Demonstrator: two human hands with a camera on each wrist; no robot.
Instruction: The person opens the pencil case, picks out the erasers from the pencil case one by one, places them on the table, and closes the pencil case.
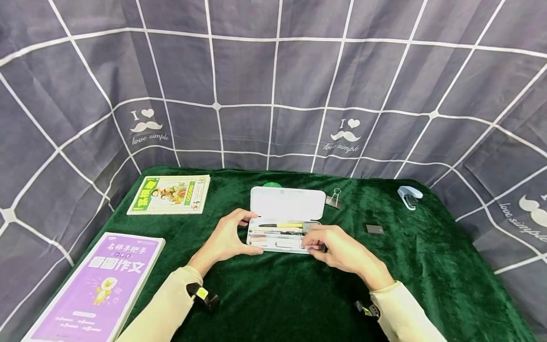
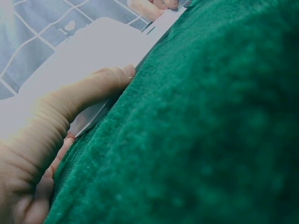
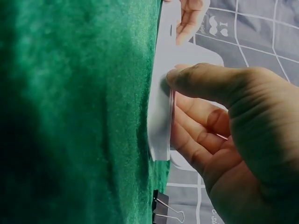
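A white pencil case (image 1: 287, 204) stands open in the middle of the green velvet table (image 1: 265, 294), its lid tilted up at the back. Its tray (image 1: 275, 243) holds a yellow pen and several other small items. My left hand (image 1: 244, 235) grips the case's left end, thumb at the front and fingers at the back. In the left wrist view the thumb (image 2: 93, 86) lies along the case (image 2: 93, 49). My right hand (image 1: 314, 241) pinches the right front corner. In the right wrist view its thumb (image 3: 201, 79) presses the case's edge (image 3: 160, 126), with the fingers behind.
A green booklet (image 1: 171, 194) lies at the back left and a purple workbook (image 1: 98, 289) at the front left. Right of the case are a binder clip (image 1: 334, 198), a small dark grey block (image 1: 374, 229) and a stapler (image 1: 409, 196). Checked grey cloth surrounds the table.
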